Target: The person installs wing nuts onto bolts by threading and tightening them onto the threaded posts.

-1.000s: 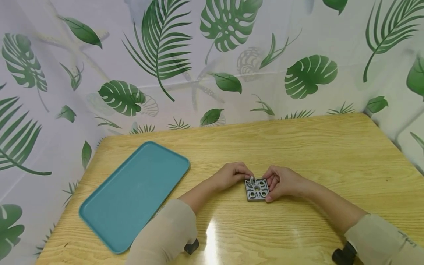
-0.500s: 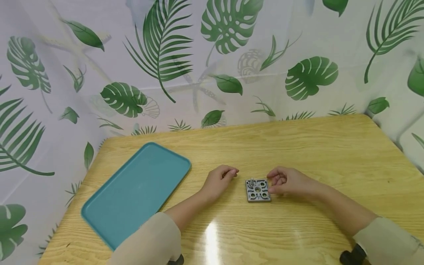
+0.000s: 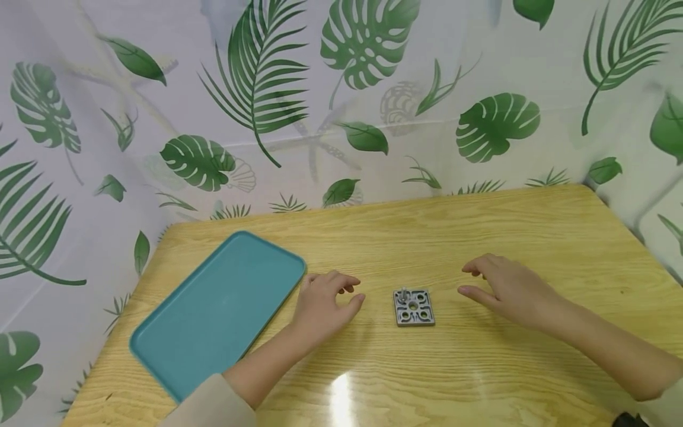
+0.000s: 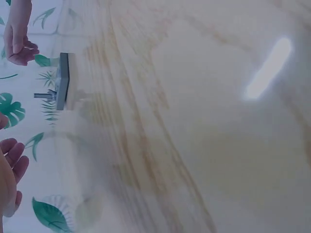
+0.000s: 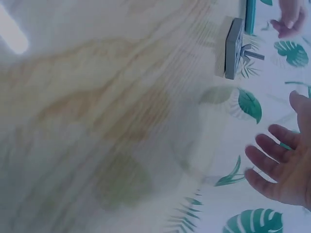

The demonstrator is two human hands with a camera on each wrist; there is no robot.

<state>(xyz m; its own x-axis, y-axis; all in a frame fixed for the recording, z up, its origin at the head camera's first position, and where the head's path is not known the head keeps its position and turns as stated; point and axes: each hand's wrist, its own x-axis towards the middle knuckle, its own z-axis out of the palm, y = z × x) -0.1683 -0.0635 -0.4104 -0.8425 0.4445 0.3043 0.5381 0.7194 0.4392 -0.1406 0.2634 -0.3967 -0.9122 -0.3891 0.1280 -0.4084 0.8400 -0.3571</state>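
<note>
A square grey metal plate [image 3: 414, 315] with several round holes lies flat on the table between both hands. A bolt-like metal post [image 3: 404, 295] stands up from its far left corner; in the right wrist view the post [image 5: 253, 55] has a wider piece around its base. To the left of the plate, my left hand [image 3: 322, 303] hovers with relaxed fingers, its thumb apart from them, holding nothing. My right hand [image 3: 514, 295] is on the other side, free of the plate, fingers loosely bent and thumb spread. The right wrist view shows that empty palm [image 5: 286, 162].
A blue-green rectangular tray [image 3: 219, 314] lies at the left of the wooden table [image 3: 480, 367], close beside my left hand. Behind the table hangs a white cloth [image 3: 427, 136] printed with green leaves.
Both hands have let go of the metal plate and drawn apart, the left toward the tray, the right to the right. Their fingers have loosened. The plate and its post stay in place.
</note>
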